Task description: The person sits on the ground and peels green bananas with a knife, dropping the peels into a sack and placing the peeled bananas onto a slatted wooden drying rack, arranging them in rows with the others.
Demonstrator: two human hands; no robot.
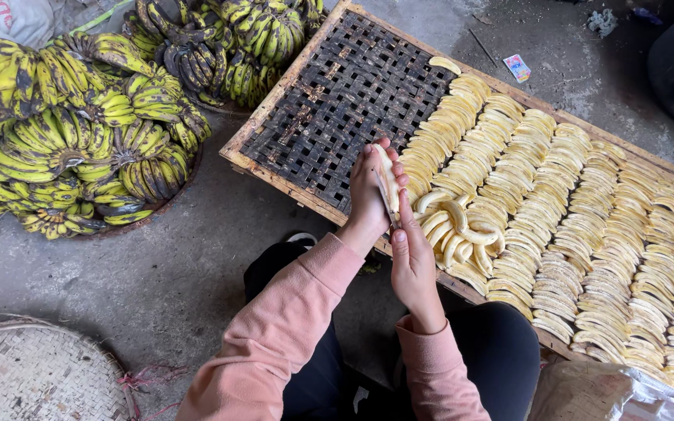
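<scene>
Pink sleeves [290,327] lead to both hands at the woven tray's [329,101] near edge. Left hand [368,191] grasps a peeled banana [386,175]; right hand [413,261] grips a knife [390,204] against it.

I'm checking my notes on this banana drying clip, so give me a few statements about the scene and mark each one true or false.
1. The left hand holds a peeled banana. True.
2. The woven drying rack is completely covered with banana slices. False: its left part is bare; the banana slices fill the right part.
3. The unpeeled banana bunches lie to the left of the rack. True.
4. The right hand rests on the round woven tray. False: it works at the peeled banana with a knife.
5. The person's sleeves are blue. False: pink.
</scene>
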